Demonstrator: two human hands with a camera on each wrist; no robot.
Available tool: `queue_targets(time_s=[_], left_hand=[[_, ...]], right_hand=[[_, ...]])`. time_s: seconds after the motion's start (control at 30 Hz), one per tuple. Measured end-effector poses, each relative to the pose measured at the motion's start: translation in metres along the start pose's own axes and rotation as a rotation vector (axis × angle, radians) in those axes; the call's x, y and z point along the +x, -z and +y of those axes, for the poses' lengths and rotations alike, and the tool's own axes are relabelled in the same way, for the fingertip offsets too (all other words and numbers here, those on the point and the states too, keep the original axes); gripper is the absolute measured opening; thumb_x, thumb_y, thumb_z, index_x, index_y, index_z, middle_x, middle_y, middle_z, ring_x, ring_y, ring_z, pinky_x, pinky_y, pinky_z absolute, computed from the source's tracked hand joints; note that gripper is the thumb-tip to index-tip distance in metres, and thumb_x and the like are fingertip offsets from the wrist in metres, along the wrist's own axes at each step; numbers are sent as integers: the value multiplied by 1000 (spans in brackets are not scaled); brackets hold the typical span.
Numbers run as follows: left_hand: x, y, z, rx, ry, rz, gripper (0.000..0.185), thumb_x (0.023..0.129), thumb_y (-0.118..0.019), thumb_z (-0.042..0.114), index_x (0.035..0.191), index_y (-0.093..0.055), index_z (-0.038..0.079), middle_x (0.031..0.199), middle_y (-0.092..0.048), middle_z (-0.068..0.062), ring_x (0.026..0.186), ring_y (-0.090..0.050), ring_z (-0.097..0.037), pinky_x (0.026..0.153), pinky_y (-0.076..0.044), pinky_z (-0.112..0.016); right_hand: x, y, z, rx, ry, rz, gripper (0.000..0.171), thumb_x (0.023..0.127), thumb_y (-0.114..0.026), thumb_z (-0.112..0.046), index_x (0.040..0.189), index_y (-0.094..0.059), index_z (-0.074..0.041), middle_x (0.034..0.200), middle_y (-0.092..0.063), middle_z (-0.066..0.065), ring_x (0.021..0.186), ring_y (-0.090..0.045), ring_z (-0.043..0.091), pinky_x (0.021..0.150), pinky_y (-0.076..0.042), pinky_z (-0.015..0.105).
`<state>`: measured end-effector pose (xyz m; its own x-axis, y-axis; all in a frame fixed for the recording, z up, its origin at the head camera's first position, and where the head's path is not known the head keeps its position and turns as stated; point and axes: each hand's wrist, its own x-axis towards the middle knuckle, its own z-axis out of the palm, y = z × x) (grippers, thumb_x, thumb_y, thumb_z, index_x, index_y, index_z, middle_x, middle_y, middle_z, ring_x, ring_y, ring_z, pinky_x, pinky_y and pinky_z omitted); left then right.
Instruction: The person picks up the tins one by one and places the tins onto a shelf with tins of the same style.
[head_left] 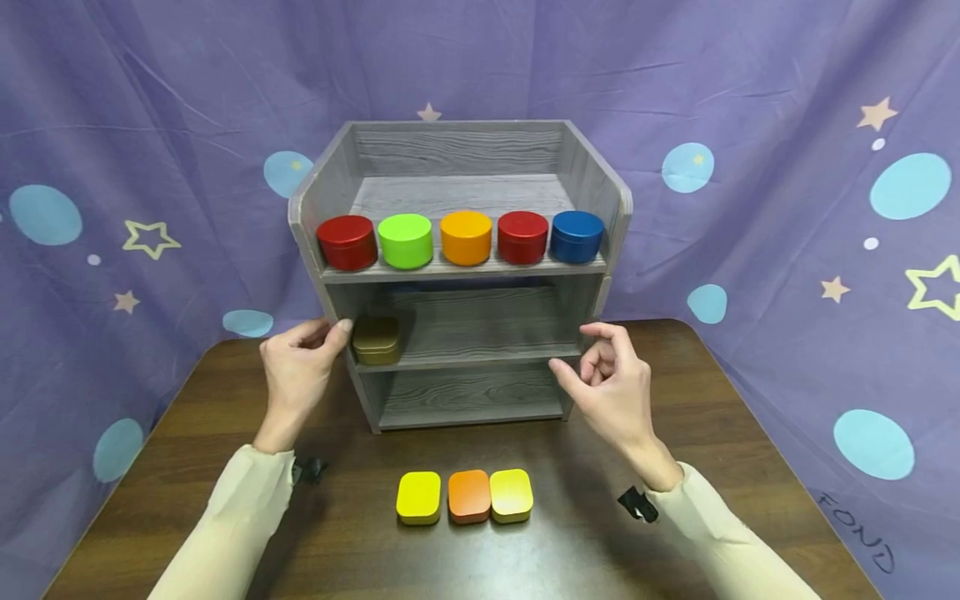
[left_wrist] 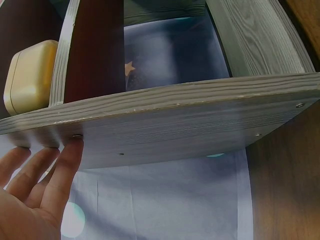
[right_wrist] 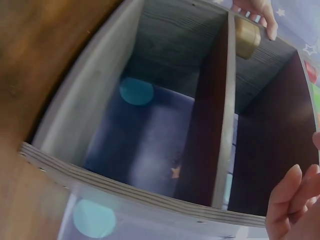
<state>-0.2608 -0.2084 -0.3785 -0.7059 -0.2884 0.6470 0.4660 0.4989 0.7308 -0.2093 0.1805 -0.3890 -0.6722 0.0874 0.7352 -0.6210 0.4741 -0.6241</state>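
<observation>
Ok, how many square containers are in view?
4: gold container at the left of the middle shelf; on the table, left yellow one, middle orange one, right yellow one.

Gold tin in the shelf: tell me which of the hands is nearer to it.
Left. The left hand grips the side panel just beside the gold tin; the right hand is near the opposite end of the shelf.
</observation>
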Motion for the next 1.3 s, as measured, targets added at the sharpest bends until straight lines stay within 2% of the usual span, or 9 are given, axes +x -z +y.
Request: queue_targets(time_s=[0.33, 0.53, 0.73, 0.97, 1.17, 1.3], left_hand=[[0, 0, 0, -8, -13, -1, 20, 87, -87, 12, 88, -83, -7, 71, -61, 45, 64, -57, 20, 63, -43, -3], [0, 0, -2, -7, -17, 0, 20, 88, -86, 12, 88, -83, -8, 72, -60, 46, 66, -57, 20, 64, -44, -3], [1, 0, -4, -4, -24, -3, 20, 88, -87, 10, 90, -82, -10, 73, -60, 47, 67, -57, 21, 65, -45, -3], [2, -2, -4, -7, -25, -2, 22, 88, -86, 10, 91, -82, -11, 73, -59, 47, 67, -57, 22, 65, -45, -3], [1, -2, -4, -10, -33, 3, 20, 88, -85, 10, 88, -82, -10, 72, -60, 46, 66, -57, 21, 64, -44, -3], [2, -2, -4, -8, -31, 5, 20, 88, -86, 10, 86, -82, -10, 71, -60, 45, 65, -56, 20, 63, -44, -3]], right_hand=[[-21, 4, 11, -26, -59, -156, 54, 82, -94, -8, 128, -66, -2, 69, -59, -1, 51, -41, -4, 49, -35, 14], [-31, 4, 18, 15, -84, -282, 53, 82, -93, -8, 128, -68, -8, 73, -64, 1, 54, -43, -2, 50, -37, 17], [-44, 6, 28, 64, -160, -439, 55, 82, -94, -10, 131, -68, -10, 87, -70, 8, 54, -46, -4, 51, -42, 20], [-62, 5, 40, 98, -175, -560, 57, 81, -97, -14, 132, -71, -8, 98, -73, 5, 61, -55, -3, 56, -50, 22], [-80, 4, 49, 116, -160, -628, 57, 78, -99, -16, 128, -73, -5, 102, -74, 18, 75, -68, 10, 59, -58, 27], [-88, 3, 52, 92, -139, -649, 61, 76, -100, -19, 129, -73, -2, 104, -75, 17, 85, -69, 20, 61, -59, 28]])
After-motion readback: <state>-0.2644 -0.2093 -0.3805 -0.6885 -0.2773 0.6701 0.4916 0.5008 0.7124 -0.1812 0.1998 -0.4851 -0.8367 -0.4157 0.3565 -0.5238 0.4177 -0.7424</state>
